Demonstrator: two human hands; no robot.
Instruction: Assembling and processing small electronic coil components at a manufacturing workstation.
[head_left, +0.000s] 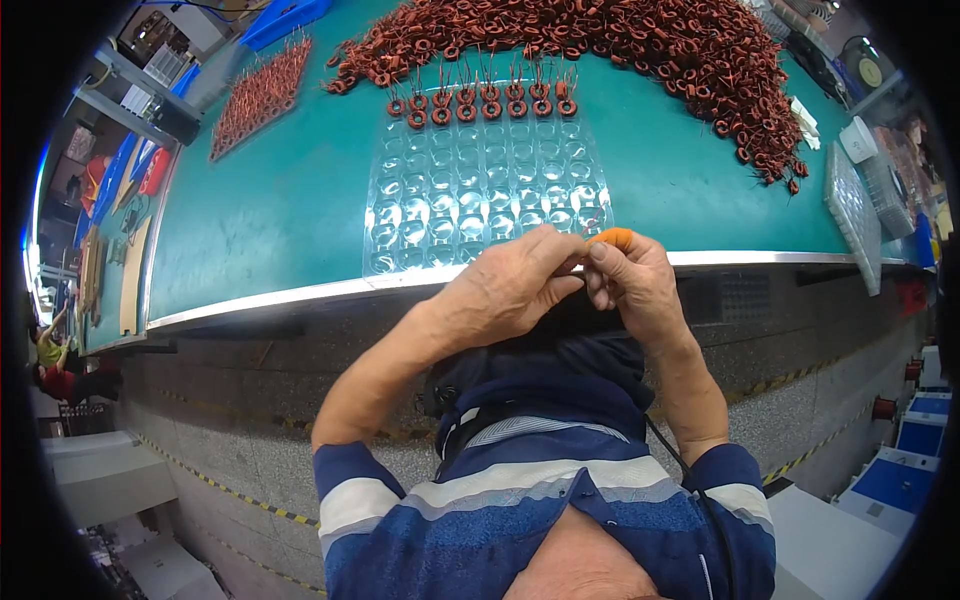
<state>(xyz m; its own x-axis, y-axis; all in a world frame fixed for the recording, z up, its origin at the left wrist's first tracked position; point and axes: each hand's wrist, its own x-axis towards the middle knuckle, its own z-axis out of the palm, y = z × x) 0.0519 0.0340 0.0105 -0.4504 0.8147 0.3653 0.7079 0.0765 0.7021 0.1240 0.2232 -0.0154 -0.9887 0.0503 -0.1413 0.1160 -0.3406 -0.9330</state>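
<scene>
At the table's near edge my left hand point(520, 277) and my right hand point(637, 277) meet, thumbs and fingers of both closed in a pinch. An orange cover point(612, 238) wraps a finger of my right hand. Faint thin reddish strands show just above the fingertips; whatever the fingers hold is hidden. Beyond my hands lies a clear plastic blister tray point(470, 200) with rows of round pockets. Its far rows carry small copper-red ring coils point(492, 110), their wire leads pointing away from me. The nearer pockets in view hold no coils.
A large heap of loose ring coils point(600, 30) spreads across the far side of the green table point(280, 200). At the far left stands another filled tray point(262, 97). Stacked clear trays point(852, 205) lean at the right edge, near a white cup point(857, 140).
</scene>
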